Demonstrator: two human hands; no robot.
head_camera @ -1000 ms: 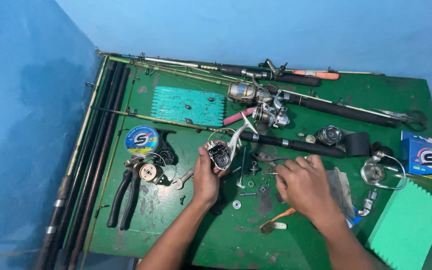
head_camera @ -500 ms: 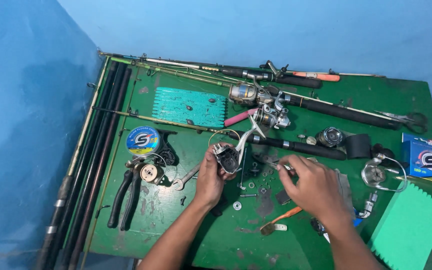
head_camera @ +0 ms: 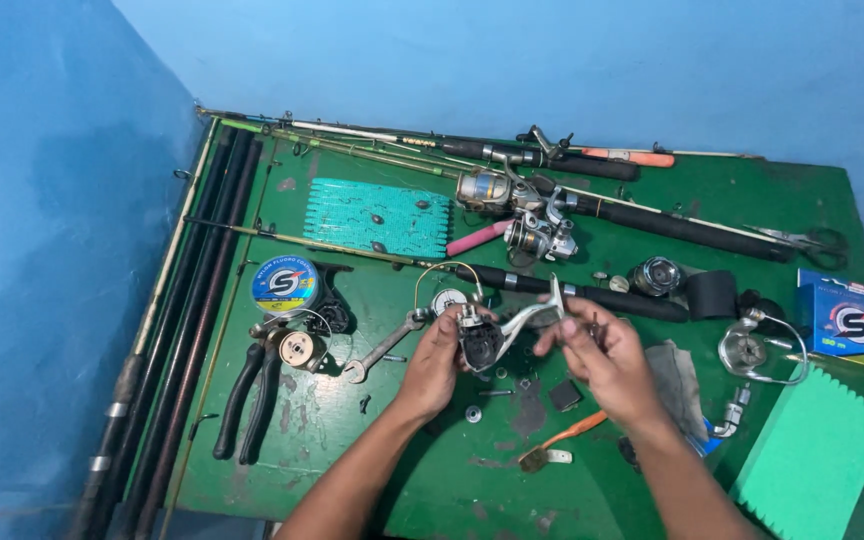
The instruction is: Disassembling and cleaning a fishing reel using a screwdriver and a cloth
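Hands meet over the middle of the green desk (head_camera: 812, 200), seen from the head camera looking down. The left hand (head_camera: 436, 360) is clamped around a reel body (head_camera: 482, 338), dark and compact, with pale metal fittings on top. From it a silvery arm (head_camera: 530, 315) runs up and to the right, so the reel's long axis lies on a shallow slant from lower left to upper right, its free end toward the right hand (head_camera: 602, 355). That hand's fingertips are pinched at the arm's end; whether they also hold a small part there cannot be told. The reel is held just above the desk, near the centre.

Room is tight. Small loose parts, a washer (head_camera: 473, 413) and a dark square piece (head_camera: 565, 396) lie right beneath the hands. A wrench (head_camera: 384, 347) lies just left of the left hand, with pliers (head_camera: 249, 398) and a line spool (head_camera: 285, 285) further left. A dark rod handle (head_camera: 592, 298) crosses just behind the hands. An orange brush (head_camera: 560, 443) lies in front of the right wrist, and a grey rag (head_camera: 677, 385) just to its right. Rods (head_camera: 207, 270) line the left edge against the blue wall. A green foam sheet (head_camera: 812, 455) overhangs the near right corner. The barest stretch of desk is at the near left.
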